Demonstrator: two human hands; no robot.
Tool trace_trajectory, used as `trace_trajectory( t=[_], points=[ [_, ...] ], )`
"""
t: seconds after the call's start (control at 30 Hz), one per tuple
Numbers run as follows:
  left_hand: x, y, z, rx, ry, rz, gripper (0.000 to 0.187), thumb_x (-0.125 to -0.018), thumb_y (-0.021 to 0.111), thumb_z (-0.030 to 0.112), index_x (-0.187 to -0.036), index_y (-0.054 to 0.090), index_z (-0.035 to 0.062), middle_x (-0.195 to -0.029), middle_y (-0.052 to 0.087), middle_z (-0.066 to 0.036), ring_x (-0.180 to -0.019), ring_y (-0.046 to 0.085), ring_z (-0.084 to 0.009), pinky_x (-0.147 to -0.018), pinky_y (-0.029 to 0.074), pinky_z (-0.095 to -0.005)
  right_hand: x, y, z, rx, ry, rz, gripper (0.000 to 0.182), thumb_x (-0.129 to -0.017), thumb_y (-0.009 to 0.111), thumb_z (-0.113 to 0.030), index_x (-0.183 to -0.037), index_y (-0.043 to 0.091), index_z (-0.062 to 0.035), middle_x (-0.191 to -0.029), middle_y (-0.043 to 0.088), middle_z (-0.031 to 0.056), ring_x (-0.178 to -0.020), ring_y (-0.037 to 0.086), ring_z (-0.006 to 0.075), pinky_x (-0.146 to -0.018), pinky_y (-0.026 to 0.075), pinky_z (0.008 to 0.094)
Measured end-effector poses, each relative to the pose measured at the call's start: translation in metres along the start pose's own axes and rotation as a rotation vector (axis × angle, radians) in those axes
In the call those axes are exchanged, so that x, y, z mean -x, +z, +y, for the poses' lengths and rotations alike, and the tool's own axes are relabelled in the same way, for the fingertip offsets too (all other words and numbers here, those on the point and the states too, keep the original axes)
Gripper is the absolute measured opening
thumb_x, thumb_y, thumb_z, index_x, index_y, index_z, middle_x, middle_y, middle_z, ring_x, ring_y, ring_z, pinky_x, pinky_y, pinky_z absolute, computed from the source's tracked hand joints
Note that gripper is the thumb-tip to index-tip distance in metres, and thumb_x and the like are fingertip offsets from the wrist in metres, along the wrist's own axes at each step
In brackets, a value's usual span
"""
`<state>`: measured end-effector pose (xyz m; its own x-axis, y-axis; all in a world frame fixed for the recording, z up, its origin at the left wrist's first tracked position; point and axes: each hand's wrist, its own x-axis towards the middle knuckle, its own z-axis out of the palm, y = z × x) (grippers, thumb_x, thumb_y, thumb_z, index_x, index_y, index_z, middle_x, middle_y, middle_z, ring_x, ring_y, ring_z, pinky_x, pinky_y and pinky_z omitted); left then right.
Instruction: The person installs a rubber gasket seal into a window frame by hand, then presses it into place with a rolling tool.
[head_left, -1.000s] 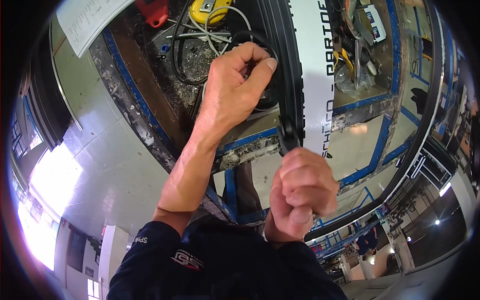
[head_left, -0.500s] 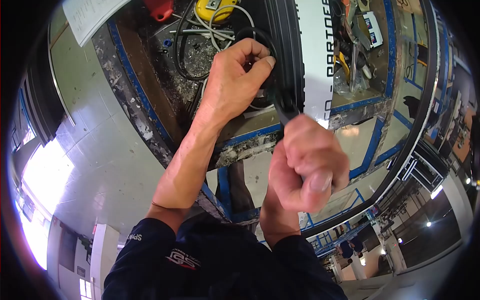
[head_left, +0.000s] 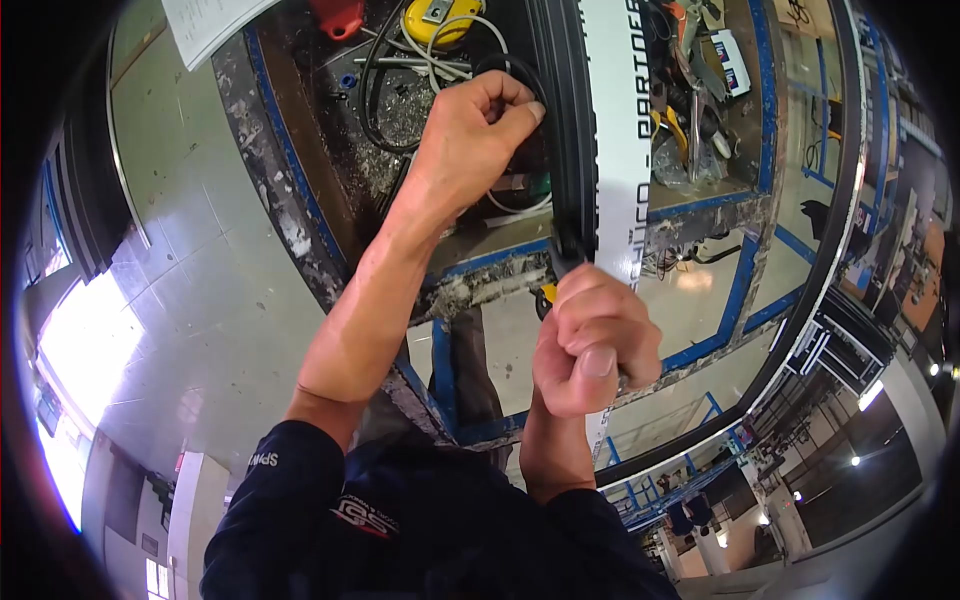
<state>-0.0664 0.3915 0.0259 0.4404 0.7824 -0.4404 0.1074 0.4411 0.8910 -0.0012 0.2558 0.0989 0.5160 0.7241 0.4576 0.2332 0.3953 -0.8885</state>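
Note:
A long black profile (head_left: pixel 567 130) with white lettered film (head_left: pixel 622 190) along its side runs down the middle of the view. At its left edge my left hand (head_left: pixel 470 145) is closed, thumb and forefinger pinching a black rubber strip (head_left: pixel 522 68) that curves over from the left. Lower down, my right hand (head_left: pixel 600 345) makes a fist around a hand tool; its black head (head_left: pixel 568 248) rests at the profile's face, while the handle is mostly hidden in my fingers. I cannot make out the tool's exact kind.
Left of the profile, the bench tray (head_left: pixel 310 150) holds a yellow tape measure (head_left: pixel 437 22), a red object (head_left: pixel 337 17), cables and shavings. Pliers (head_left: pixel 672 130) and other tools lie in the right tray. Printed sheets (head_left: pixel 205 25) overhang the top left. A blue frame edge (head_left: pixel 490 262) borders the trays.
My right hand has shifted left and slightly down in view, with the tool head lower along the profile. My left hand keeps its pinch at nearly the same spot.

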Motion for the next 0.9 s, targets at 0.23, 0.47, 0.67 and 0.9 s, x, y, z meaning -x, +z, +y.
trace_trajectory(
  t=[0.23, 0.47, 0.67, 0.9],
  points=[
    [0.008, 0.003, -0.008, -0.094, 0.107, -0.026, 0.024, -0.095, 0.066, 0.023, -0.095, 0.068, -0.001, -0.074, 0.062, 0.0, -0.068, 0.056, -0.0076, -0.064, 0.043, -0.0246, 0.04, -0.025, -0.021, -0.023, -0.005, 0.054, 0.023, -0.081, 0.064, -0.012, -0.066, 0.05, 0.0002, -0.053, 0.048, 0.0068, -0.042, 0.041, 0.0154, -0.04, 0.031, 0.0282],
    [0.131, 0.046, -0.014, -0.405, 0.451, 0.224, 0.017, -0.088, 0.069, 0.012, -0.095, 0.067, -0.003, -0.086, 0.067, -0.017, -0.069, 0.065, -0.0262, -0.061, 0.049, -0.0353, 0.069, -0.095, -0.052, -0.438, -0.024, 0.154, 0.044, -0.097, 0.063, -0.045, -0.091, 0.053, -0.0025, -0.072, 0.059, 0.0077, -0.05, 0.046, 0.0147, -0.044, 0.033, 0.0293],
    [0.2, 0.096, -0.089, -0.181, 0.009, 0.141, 0.014, -0.093, 0.069, 0.009, -0.094, 0.064, -0.0042, -0.07, 0.058, 0.003, -0.063, 0.049, -0.0018, -0.053, 0.039, -0.0214, 0.042, -0.168, -0.051, -0.857, 0.346, 0.358, 0.032, -0.103, 0.055, -0.039, -0.094, 0.053, -0.0086, -0.068, 0.045, -0.0001, -0.052, 0.038, 0.0107, -0.047, 0.033, 0.0259],
    [0.194, 0.103, -0.099, -0.126, 0.089, 0.214, 0.018, -0.097, 0.062, 0.013, -0.097, 0.067, -0.0044, -0.067, 0.057, 0.002, -0.058, 0.05, -0.0029, -0.05, 0.038, -0.0223, 0.057, -0.188, -0.011, -1.319, 0.535, 0.488, 0.029, -0.094, 0.068, -0.032, -0.087, 0.057, -0.0059, -0.06, 0.037, -0.0029, -0.049, 0.033, 0.0101, -0.046, 0.029, 0.0261]
  ],
)
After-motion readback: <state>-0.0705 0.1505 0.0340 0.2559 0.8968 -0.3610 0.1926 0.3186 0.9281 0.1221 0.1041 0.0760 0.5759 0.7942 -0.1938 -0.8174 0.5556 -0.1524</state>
